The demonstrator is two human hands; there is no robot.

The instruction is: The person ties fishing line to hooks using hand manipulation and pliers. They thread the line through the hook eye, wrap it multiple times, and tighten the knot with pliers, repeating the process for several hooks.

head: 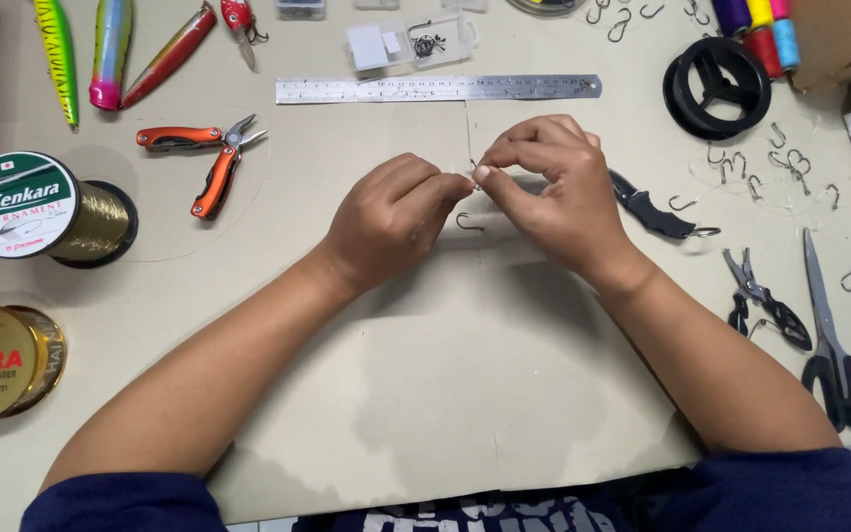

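Seemingly both the left hand [391, 219] and right hand [549, 192] pinch a tiny silvery fish hook [476, 180].

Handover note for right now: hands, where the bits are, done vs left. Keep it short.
Left hand: fingertips pinched shut on a small fish hook, mid-table.
Right hand: fingertips pinched at the same spot, touching the left; any line between them is too fine to see.
One loose hook lies just below the hands; more hooks are scattered at far right.
Nearby: orange pliers left, steel ruler above, scissors right, line spool far left.
Done: one hook picked up. Left: cannot tell whether a knot is tied.
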